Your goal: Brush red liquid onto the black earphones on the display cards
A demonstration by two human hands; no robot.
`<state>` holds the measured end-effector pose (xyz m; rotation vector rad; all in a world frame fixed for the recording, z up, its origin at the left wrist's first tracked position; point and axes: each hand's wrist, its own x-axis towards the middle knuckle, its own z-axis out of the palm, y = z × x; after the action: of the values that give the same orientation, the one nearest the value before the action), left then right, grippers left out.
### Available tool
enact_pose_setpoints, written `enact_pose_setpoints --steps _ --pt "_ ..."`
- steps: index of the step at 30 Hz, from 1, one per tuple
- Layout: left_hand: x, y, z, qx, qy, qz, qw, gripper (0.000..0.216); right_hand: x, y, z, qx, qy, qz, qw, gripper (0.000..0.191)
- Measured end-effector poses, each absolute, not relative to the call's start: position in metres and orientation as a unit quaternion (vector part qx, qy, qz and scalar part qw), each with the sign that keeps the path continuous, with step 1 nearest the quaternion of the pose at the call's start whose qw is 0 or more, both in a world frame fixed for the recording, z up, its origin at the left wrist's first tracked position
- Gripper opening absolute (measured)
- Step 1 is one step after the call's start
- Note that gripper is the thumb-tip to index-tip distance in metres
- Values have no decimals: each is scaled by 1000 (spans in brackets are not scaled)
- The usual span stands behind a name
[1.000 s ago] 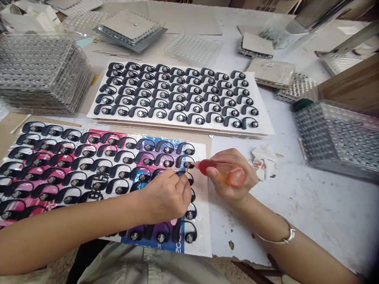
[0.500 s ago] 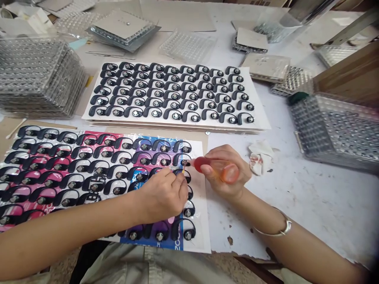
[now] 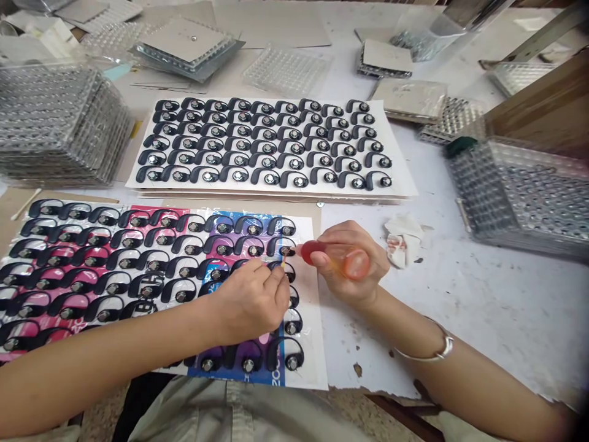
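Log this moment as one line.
left hand: pinches thin stick | right hand: grips orange bottle, tip near black hooked part | rest: stained white scrap on table

The left hand [image 3: 251, 301] and left forearm [image 3: 115, 362] are covering several black hooked pieces [image 3: 186, 271] on the printed sheet [image 3: 308, 362], and that hand is hiding most of a thin yellow stick [image 3: 283, 261]. The orange-red tool [image 3: 356, 264] is masking part of the right hand [image 3: 354, 291]; the gap or contact between its red end and the nearest piece is proving too small to tell. The view's left edge is cutting off the sheet and the left tray stack [image 3: 59, 123]; the right tray stack [image 3: 529, 196] is appearing blurred, running past the right edge.
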<state>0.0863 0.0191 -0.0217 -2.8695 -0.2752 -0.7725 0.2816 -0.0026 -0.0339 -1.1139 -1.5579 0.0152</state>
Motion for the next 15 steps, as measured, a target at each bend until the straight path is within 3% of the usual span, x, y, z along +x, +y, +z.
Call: enact_pose_setpoints --steps 15 --pt "87 19 -21 -956 -94 -267 82 13 283 -4 -30 -474 -664 1 579 12"
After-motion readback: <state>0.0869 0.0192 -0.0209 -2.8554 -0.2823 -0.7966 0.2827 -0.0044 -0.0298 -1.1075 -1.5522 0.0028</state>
